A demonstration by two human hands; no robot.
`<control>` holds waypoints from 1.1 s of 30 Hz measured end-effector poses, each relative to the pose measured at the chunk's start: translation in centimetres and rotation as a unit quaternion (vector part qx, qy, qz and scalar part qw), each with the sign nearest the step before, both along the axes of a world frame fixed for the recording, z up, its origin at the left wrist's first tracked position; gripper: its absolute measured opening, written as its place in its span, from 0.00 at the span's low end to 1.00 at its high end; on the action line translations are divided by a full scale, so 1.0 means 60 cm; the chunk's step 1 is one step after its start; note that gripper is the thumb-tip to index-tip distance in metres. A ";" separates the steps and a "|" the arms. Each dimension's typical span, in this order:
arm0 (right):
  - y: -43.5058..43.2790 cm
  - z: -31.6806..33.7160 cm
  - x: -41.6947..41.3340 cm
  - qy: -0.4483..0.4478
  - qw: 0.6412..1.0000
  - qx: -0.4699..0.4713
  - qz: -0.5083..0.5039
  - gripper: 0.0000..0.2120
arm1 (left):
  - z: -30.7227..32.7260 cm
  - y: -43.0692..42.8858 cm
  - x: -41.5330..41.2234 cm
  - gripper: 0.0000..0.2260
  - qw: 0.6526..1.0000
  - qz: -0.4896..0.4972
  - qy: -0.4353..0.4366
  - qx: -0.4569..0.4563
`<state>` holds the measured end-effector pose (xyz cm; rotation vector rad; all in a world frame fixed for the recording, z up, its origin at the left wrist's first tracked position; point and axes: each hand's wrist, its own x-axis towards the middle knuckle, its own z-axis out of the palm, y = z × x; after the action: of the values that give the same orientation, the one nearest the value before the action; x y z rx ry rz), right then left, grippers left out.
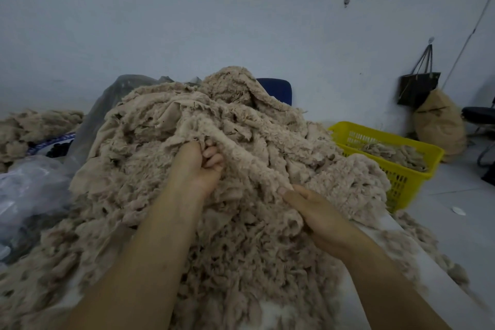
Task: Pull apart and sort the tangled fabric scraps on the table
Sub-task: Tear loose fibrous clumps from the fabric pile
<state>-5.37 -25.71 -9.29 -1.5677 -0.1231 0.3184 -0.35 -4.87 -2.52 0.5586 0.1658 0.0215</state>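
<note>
1. The step in hand was the pulling apart. The heap of tangled fabric scraps (214, 115), beige and fleecy, lay across most of the table (380, 238) right before the person.
2. The left hand (199, 169) was dug into the middle of the heap, its fingers curled round a fold of fabric.
3. The right hand (318, 214) lay nearer, at the heap's right side, with its thumb pressed onto a strip and its fingers tucked under it (a pinch, as far as could be seen).
4. The next move, as I judged it, called for drawing the two hands apart along that one strip until it came free of the tangle, then dropping it where its kind belongs.
5. Counted: two hands, one large heap, one yellow basket (401, 177) just beside the table at the right holding a few sorted scraps (396, 154), and one smaller pile (32, 126) at the far left.
</note>
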 end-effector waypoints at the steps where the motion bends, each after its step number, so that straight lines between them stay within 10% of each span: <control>1: -0.004 0.006 0.001 0.000 1.000 0.015 0.001 0.13 | -0.002 0.001 0.001 0.16 1.000 0.009 -0.004 -0.011; 10: -0.041 0.006 0.013 0.067 0.925 0.371 -0.054 0.13 | -0.012 0.003 -0.007 0.15 0.998 0.052 0.027 -0.026; 17: -0.030 -0.003 0.016 0.034 0.942 0.284 -0.174 0.12 | -0.025 -0.033 -0.012 0.15 0.991 -0.041 -0.020 0.127; 24: 0.018 0.013 0.010 -0.073 0.972 0.204 -0.089 0.18 | -0.047 -0.086 -0.038 0.06 0.830 -0.048 -0.144 0.537; 29: 0.009 -0.003 0.027 -0.038 0.987 0.122 -0.095 0.09 | -0.063 -0.094 -0.027 0.10 0.830 -0.081 -0.111 0.541; 33: -0.047 0.001 0.060 -0.036 0.915 0.328 -0.232 0.10 | -0.068 -0.079 -0.011 0.07 0.831 -0.045 -0.120 0.542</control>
<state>-1.79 -28.54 -9.23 -0.8953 0.0836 -0.1528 -1.01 -9.63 -6.58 1.6997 -0.1472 0.0975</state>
